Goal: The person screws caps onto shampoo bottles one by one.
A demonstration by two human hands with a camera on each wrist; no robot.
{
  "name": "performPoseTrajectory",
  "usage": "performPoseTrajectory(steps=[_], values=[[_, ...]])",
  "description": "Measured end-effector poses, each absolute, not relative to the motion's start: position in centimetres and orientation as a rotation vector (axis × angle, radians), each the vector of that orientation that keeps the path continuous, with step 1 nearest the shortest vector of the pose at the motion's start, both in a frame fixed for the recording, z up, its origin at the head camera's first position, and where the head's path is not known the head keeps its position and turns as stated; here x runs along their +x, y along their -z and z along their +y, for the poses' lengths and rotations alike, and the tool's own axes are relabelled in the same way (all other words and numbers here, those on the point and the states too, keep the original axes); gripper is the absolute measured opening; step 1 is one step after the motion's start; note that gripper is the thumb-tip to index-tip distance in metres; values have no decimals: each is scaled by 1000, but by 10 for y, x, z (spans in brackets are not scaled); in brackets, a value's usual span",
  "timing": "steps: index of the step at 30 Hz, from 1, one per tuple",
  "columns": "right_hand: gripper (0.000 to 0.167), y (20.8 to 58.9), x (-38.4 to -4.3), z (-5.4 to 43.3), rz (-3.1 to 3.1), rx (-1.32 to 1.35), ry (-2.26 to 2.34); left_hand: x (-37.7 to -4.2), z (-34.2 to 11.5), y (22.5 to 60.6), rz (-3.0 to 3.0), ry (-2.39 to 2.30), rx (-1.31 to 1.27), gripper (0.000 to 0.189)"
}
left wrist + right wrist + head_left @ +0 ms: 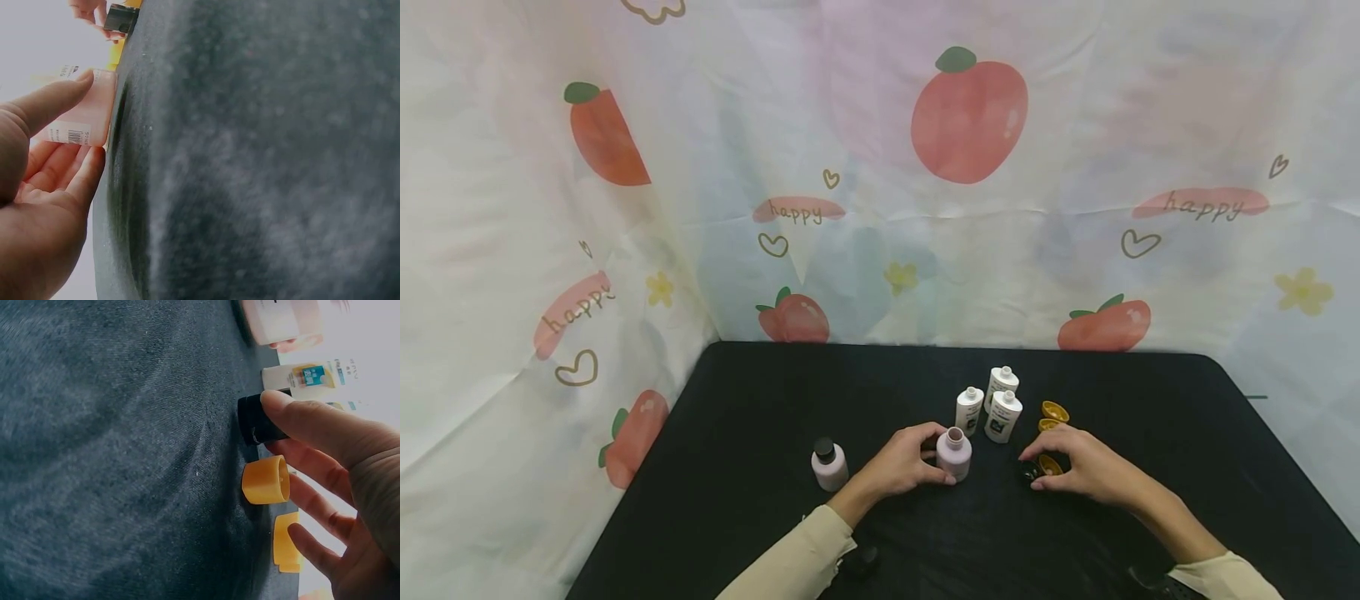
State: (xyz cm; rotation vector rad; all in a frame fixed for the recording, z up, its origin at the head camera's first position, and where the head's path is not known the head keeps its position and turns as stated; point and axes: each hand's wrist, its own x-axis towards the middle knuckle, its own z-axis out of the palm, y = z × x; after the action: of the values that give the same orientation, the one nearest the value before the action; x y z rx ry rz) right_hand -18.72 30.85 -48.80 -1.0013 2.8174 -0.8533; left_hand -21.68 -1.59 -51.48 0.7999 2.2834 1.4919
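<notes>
My left hand grips an uncapped pale pink bottle, upright on the table. In the left wrist view, the thumb lies on one side of this pink bottle, with fingers on the other. A black cap is pinched between thumb and finger of my right hand, down at the table surface. Close beside that hand lie yellow caps, partly hidden by its fingers in the head view. A second pink bottle, with its black cap on, stands left of my left hand.
Behind the gripped bottle stand three small white bottles without caps. Another yellow cap lies farther back. A dark object is near my left sleeve, too dim to identify. The black table meets a patterned cloth at its back edge.
</notes>
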Motion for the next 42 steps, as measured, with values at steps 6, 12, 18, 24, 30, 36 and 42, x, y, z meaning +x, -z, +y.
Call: performPoseTrajectory(steps=[6,12,18,24,30,36,42], values=[[30,487,-187,307,2836,-1009,842,-218,-19,514,2299,-1484,801,53],[28,480,-185,305,2871,-988,830,-216,-23,511,2313,-1490,747,55],[27,471,-184,304,2823,-960,907,-214,-28,506,2319,-1529,675,58],[26,460,-184,304,2766,-963,1010,-213,-34,501,2348,-1537,645,55],[30,443,-186,310,2777,-978,1067,-212,-37,490,2326,-1592,626,54],[33,429,-187,310,2770,-969,1164,-210,-38,476,2339,-1598,609,55],[36,416,-188,305,2726,-970,1284,-210,-40,461,2331,-1632,605,57]])
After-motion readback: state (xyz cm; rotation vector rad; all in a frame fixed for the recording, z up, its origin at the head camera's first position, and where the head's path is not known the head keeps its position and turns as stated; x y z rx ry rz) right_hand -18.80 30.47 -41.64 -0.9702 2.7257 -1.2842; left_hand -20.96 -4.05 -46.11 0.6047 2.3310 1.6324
